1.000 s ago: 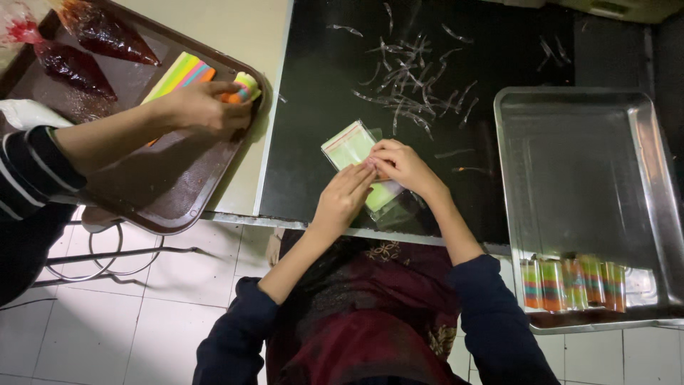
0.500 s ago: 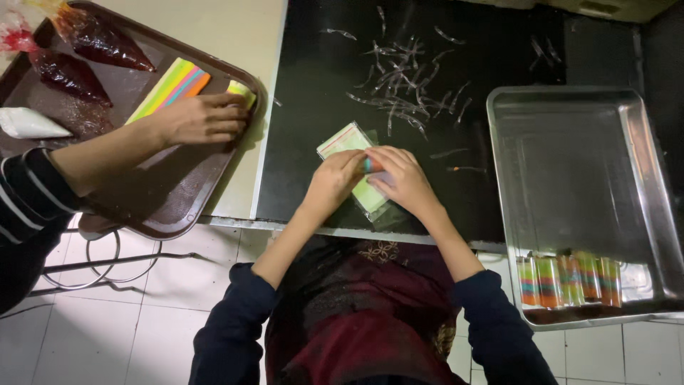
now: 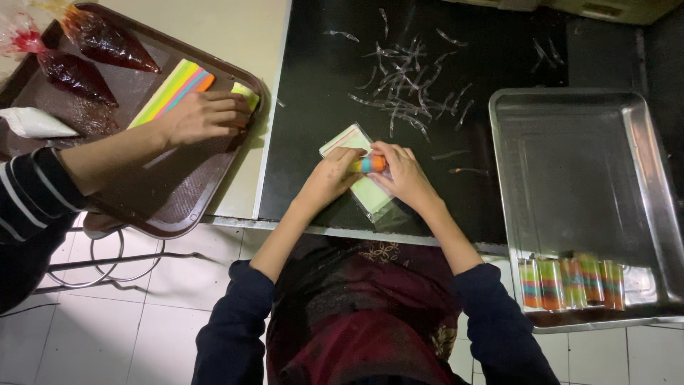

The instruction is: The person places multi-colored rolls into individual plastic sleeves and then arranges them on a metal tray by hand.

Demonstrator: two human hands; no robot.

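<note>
Roll (image 3: 370, 164) of striped, many-coloured cake — orange, blue and green bands showing — lies on the black counter (image 3: 499, 50), just inside its near edge, on top of a clear plastic sheet (image 3: 350, 138) that covers a pale green square. Left hand (image 3: 329, 178) and right hand (image 3: 405, 175) meet over the roll from either side. Fingers of both hands are curled narrowly around it, fingertips pinching its ends, so that only the middle of the roll shows between them. Whether the plastic is already wrapped round the roll cannot be told.

Beyond the hands, farther up the counter, thin clear plastic strips (image 3: 406, 85) lie scattered in a loose heap. To the right stands a steel tray (image 3: 570, 121), touching the counter's near edge; a row of wrapped rolls (image 3: 573, 283) with the same coloured bands lies side by side along its near wall.

To the left, well apart from the roll, a brown tray (image 3: 178, 207) sits partly on a pale surface. Another person's hand (image 3: 206, 117) — sleeve striped dark and white — presses flat on a striped layered slab (image 3: 171, 89) in that tray. Two clear piping bags (image 3: 85, 60) of dark red filling lie at the tray's far corner, and a white bag (image 3: 35, 122) lies at its left edge.
</note>
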